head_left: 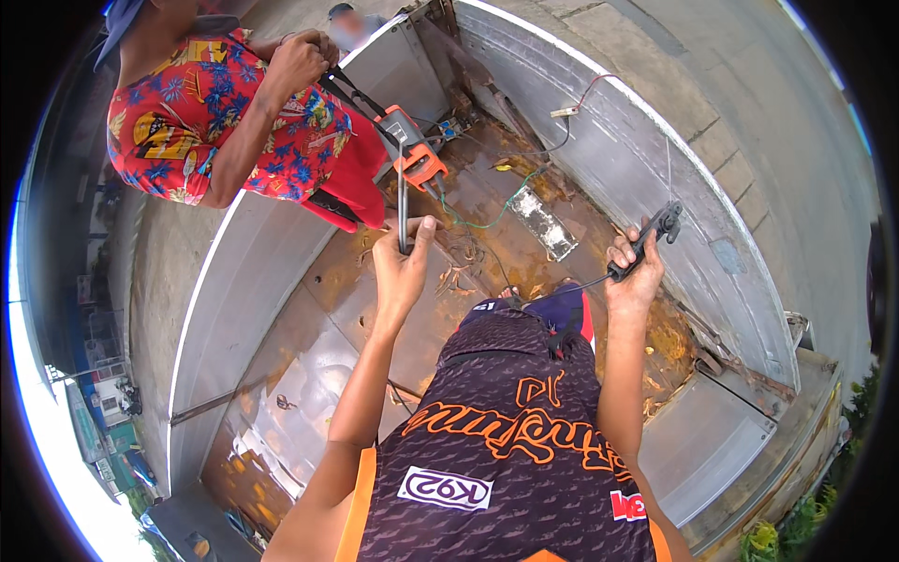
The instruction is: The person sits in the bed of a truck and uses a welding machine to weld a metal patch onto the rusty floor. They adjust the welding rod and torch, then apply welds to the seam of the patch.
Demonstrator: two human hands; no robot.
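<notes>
My left hand (401, 267) is closed on a long, thin dark piece (403, 192) that stands upright and shows mostly edge-on; I cannot tell its kind. My right hand (635, 274) grips a black welding electrode holder (655, 232) near the right wall. A thin rod (669, 169) rises from its jaws, and a black cable runs from its handle toward my body. Ahead on the left, a co-worker in a red flowered shirt (225, 122) holds the black strap of an orange and grey welding machine (409, 150), which hangs or rests above the rusty floor.
Metal side walls (599, 122) enclose the rusty metal floor (328, 281) where I stand. A scuffed white plate (543, 222), leaves and a green wire (510, 199) lie ahead. A white connector (564, 112) hangs at the right wall. Another person (351, 28) is beyond the far end.
</notes>
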